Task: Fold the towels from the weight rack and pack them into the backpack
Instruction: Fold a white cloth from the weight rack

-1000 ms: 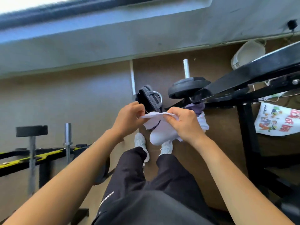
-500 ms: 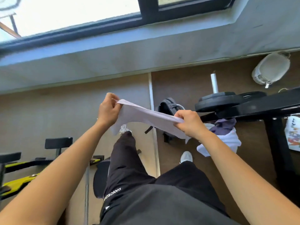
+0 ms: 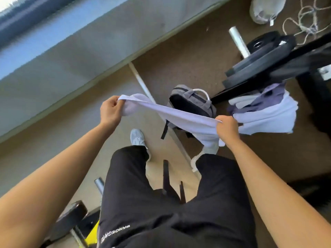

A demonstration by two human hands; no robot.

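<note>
A pale lilac towel [image 3: 180,116] is stretched in the air between my two hands. My left hand [image 3: 110,110] grips its left end and my right hand [image 3: 227,127] grips its right end, with a loose part hanging below the right hand. Behind the towel a grey backpack [image 3: 192,102] stands open on the floor. More towels [image 3: 266,111], white and purple, hang from the black weight rack [image 3: 279,68] to the right.
Black weight plates [image 3: 265,51] on a steel bar sit on the rack. A white bag [image 3: 265,9] and a rope [image 3: 302,20] lie at the top right. A black and yellow rack [image 3: 77,222] is at the lower left. My legs and shoes stand below the towel.
My hands have drawn apart, pulling the bunched towel out into a long strip. The view has tilted and swung down toward the floor and backpack.
</note>
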